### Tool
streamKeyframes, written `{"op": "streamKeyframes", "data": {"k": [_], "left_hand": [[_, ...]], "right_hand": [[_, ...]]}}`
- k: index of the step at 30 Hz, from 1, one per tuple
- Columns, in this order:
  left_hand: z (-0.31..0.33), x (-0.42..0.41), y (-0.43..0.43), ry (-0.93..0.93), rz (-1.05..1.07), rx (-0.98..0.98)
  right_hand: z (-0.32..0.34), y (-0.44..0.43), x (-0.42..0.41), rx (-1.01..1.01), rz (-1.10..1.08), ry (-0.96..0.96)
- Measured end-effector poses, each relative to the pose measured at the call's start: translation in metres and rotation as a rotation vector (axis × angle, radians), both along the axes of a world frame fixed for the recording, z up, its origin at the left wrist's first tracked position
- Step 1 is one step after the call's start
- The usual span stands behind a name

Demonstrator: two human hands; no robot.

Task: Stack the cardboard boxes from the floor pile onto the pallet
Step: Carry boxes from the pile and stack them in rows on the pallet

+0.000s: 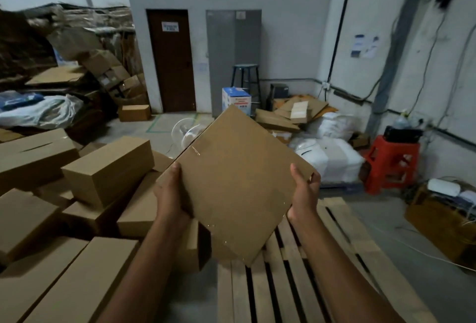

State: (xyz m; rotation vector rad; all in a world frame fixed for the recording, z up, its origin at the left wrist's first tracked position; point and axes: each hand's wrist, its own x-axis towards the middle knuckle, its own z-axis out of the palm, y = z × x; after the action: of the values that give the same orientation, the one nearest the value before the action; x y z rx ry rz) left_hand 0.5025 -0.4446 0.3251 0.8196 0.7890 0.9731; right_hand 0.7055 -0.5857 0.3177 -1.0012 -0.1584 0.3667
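Closest to me, the wooden pallet [296, 284] lies on the floor at lower right, its slats running away from me and their tops bare where I can see them. Just off its left edge sits the floor pile [108, 168] of plain brown boxes, some flat and some lying tilted on others.

My two forearms reach out over the pallet's left edge. Between them I hold one cardboard box [237, 183] clear of the pile, with its broad face towards me. It is turned so that one corner points down over the pallet's left edge. I cannot tell how high it is above the slats.

My left hand [171, 193] grips the box at its left corner, with the thumb laid on the face and the fingers hidden behind. My right hand [304, 193] grips the right corner, its fingers curled round the edge.

Past the pallet's far edge lie white sacks [332, 152], and a red plastic stool [391, 165] stands to their right near the wall. Further back lie flattened cardboard sheets [291, 114] and a blue-and-white carton [236, 99]. A metal stool [246, 75] stands behind the carton. On the far wall are a dark brown door [172, 59] and a grey door [233, 52] beside it.
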Motion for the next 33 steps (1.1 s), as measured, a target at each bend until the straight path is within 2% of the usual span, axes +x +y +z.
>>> {"op": "streamKeyframes", "data": {"k": [3,7,12,16,19,21,25,28,31,33], "left_hand": [[0.003,0.033,-0.010,-0.081,-0.037,-0.019],[0.010,0.069,-0.006,-0.042,-0.099,0.042],[0.021,0.132,0.002,0.027,-0.148,0.153],[0.013,0.184,0.025,0.041,-0.236,0.327],[0.009,0.227,0.043,0.057,-0.303,0.405],[0.005,0.255,0.057,0.047,-0.325,0.414],[-0.006,0.304,0.079,0.018,-0.360,0.372],[-0.022,0.338,0.088,0.022,-0.365,0.322],[-0.037,0.371,0.090,-0.011,-0.346,0.210],[-0.045,0.395,0.085,0.058,-0.346,0.196]], "right_hand": [[0.007,-0.025,0.023,0.013,-0.024,-0.026],[0.012,-0.050,0.074,-0.064,-0.027,-0.075],[-0.003,-0.068,0.152,-0.372,0.029,-0.105],[-0.014,-0.059,0.204,-0.670,0.101,-0.205],[-0.016,-0.038,0.234,-0.809,0.080,-0.275],[-0.014,-0.023,0.258,-0.782,0.035,-0.327],[-0.002,-0.001,0.299,-0.590,-0.031,-0.415],[0.003,0.007,0.329,-0.582,-0.028,-0.402],[0.003,0.014,0.373,-0.674,0.150,-0.304],[-0.008,0.017,0.403,-0.793,0.336,-0.153]]}}
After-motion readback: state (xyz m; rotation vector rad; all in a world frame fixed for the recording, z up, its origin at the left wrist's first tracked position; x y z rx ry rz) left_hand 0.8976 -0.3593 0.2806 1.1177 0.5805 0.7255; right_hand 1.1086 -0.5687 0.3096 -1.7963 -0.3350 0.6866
